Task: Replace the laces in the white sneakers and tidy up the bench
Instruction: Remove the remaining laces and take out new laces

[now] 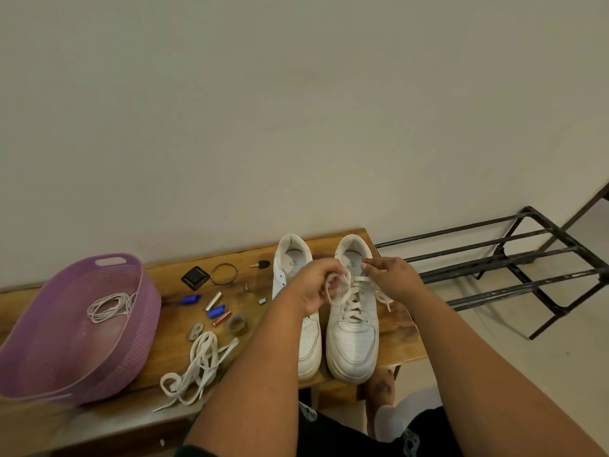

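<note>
Two white sneakers stand side by side on the wooden bench (164, 328), toes toward me. The right sneaker (352, 341) is laced with a white lace (354, 298); the left sneaker (308, 341) is partly hidden by my left arm. My left hand (314, 285) grips a loop of that lace above the right sneaker's tongue. My right hand (392, 275) pinches the other lace end near the collar. A loose pile of flat white laces (197, 367) lies on the bench to the left.
A purple basket (39, 351) at the left holds a thin coiled white cord (110, 306). Small clutter lies between it and the shoes: blue caps (216, 312), batteries, a key (260, 264), a bracelet (224, 273), a black square item (195, 277), a tape ring (238, 324). A metal rack (514, 258) stands at the right.
</note>
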